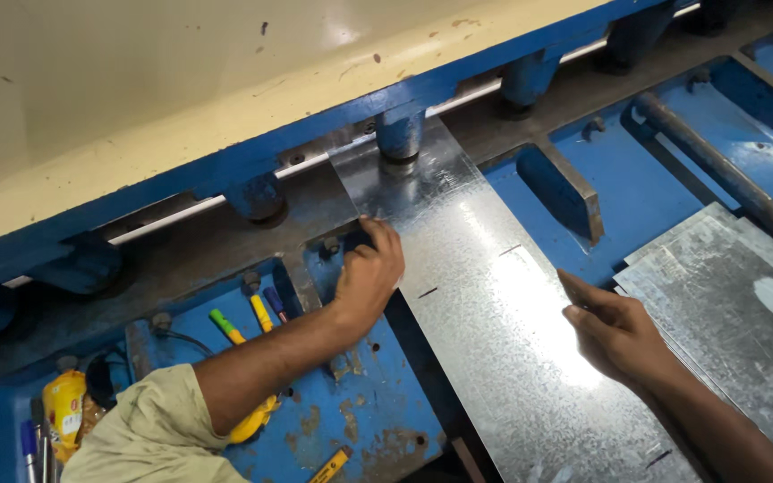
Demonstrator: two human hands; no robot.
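Blue shear bed [637, 170] carries galvanized sheet strip [485, 304] under the hold-down foot [399, 134], my left hand [367, 273] pressing flat on its left edge, right hand [615, 326] fingers together steadying the right edge—best kept square.

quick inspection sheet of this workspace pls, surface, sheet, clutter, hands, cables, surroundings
surface: blue machine bed, paint chipped and rusty near the front.
job's things: long galvanised metal strip lies flat on the bed, far end under a blue hold-down foot.
clutter: markers, a yellow packet and pens in the left recess; stacked metal sheets at right.
grippers: left hand presses the strip's left edge; right hand rests on its right edge.
cables: one thin dark cable in the left recess.
surroundings: cream machine housing above the bed.
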